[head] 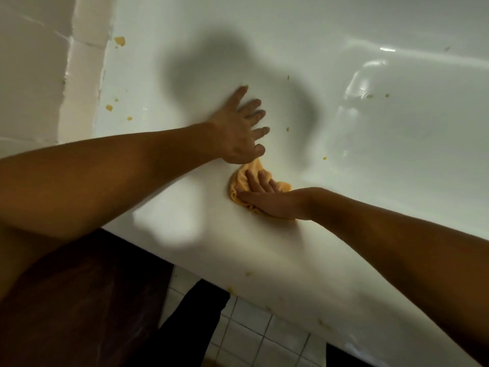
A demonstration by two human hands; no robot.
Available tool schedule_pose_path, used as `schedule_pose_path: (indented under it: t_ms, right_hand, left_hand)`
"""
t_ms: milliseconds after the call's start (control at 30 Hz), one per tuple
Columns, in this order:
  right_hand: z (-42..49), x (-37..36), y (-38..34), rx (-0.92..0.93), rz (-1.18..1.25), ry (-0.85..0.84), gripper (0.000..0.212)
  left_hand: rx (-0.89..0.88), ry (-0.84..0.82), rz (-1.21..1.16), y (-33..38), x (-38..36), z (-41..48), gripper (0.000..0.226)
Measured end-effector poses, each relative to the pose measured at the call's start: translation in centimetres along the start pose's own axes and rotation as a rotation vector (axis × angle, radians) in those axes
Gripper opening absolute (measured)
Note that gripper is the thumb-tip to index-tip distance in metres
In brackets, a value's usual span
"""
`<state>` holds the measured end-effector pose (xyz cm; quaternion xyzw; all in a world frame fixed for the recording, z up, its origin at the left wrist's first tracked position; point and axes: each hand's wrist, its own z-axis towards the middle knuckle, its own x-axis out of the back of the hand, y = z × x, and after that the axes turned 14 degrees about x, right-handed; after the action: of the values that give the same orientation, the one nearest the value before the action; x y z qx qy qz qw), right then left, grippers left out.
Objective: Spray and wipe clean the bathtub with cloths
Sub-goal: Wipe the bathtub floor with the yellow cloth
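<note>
The step in hand is the wiping. The right hand point(267, 201) comes in from the right side of the frame and lies flat on the orange cloth point(239, 181). Its fingers are nearly straight and press the cloth down; they do not curl around it. The cloth is bunched up and sits in the middle of the frame, on the near edge of the bathtub point(397, 154), where the broad rim turns down into the basin. The left hand point(238, 128) is just above the cloth in the frame, close to it. Its fingers are spread wide and it holds nothing. It seems to rest on the white surface as a support, but the picture is a little blurred there, so I cannot tell if the palm really touches.

Small yellow bits point(119, 41) are scattered on the tub: several at the upper left near the tiled wall point(31, 75), a few more to the right of the hands and on the rim at the bottom. A tiled floor point(254, 327) shows below the rim. No spray bottle is in view.

In my judgement the task is not far along, because much dirt remains. The next move calls for firm pressure and a sweep of the cloth toward the nearest bits, gathering them and not only pushing them around.
</note>
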<state>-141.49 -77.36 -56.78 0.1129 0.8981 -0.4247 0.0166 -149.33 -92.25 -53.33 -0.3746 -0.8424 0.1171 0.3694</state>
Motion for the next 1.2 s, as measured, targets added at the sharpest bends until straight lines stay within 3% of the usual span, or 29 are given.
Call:
schedule_pose_path:
  t_ms: [300, 533, 967, 1067, 1200]
  right_hand:
    - [-2.7, -0.3, -0.6, 0.069, -0.055, -0.085, 0.07]
    - [-4.3, -0.3, 0.4, -0.03, -0.086, -0.091, 0.069]
    - [-10.2, 0.0, 6.2, 0.019, -0.295, -0.127, 0.058]
    - [-11.8, 0.2, 8.4, -0.051, -0.239, -0.09, 0.055]
    - [-14.6, 0.5, 10.1, 0.069, -0.343, -0.143, 0.053]
  left_hand:
    - [-0.044, -0.074, 0.0, 2.3, -0.9, -1.1, 0.067]
    - [-0.094, -0.16, 0.016, 2.8, -1.1, -2.4, 0.068]
    - [-0.171, -0.572, -0.368, 7.6, 0.3, -3.5, 0.062]
    - [-0.178, -0.675, -0.494, 9.1, 1.1, -3.9, 0.062]
    - [-0.202, -0.75, -0.539, 12.2, 3.0, -4.5, 0.063]
